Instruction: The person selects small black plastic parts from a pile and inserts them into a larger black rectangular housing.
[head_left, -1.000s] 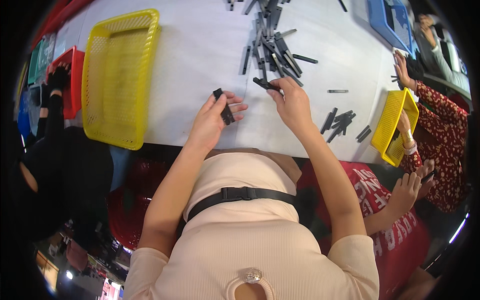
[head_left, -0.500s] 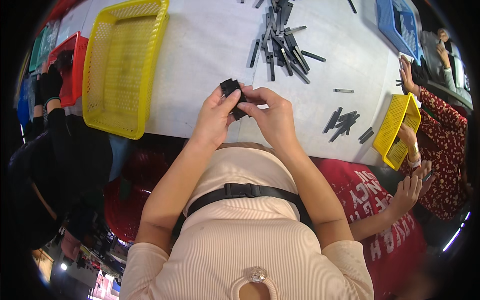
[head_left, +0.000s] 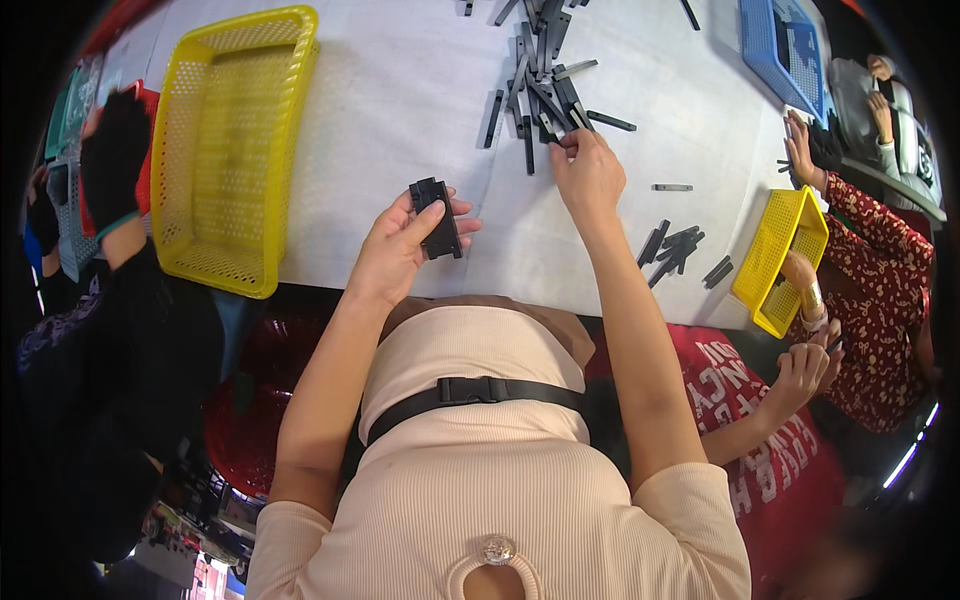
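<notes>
My left hand (head_left: 395,243) grips a dark, flat black block (head_left: 435,218) with notched ends, the thumb pressed across its face and the other fingers behind it. It is held above the table's near edge. My right hand (head_left: 590,175) has its arm stretched forward to the near edge of a loose pile of slim black bars (head_left: 540,85). There its thumb and fingertips are pinched together on the end of a bar (head_left: 548,127). The fingertips partly hide that bar.
On the white table (head_left: 380,100) a yellow basket (head_left: 270,200) stands at left. A single bar (head_left: 672,187) and a small group of bars (head_left: 678,250) lie at right. Co-workers sit on both sides, with a smaller yellow basket (head_left: 750,290) and a blue basket (head_left: 790,90) at right.
My right hand has left the black block and moved forward to the pile. My left hand keeps the block, slightly further left. At left, a co-worker's black-gloved hand has moved.
</notes>
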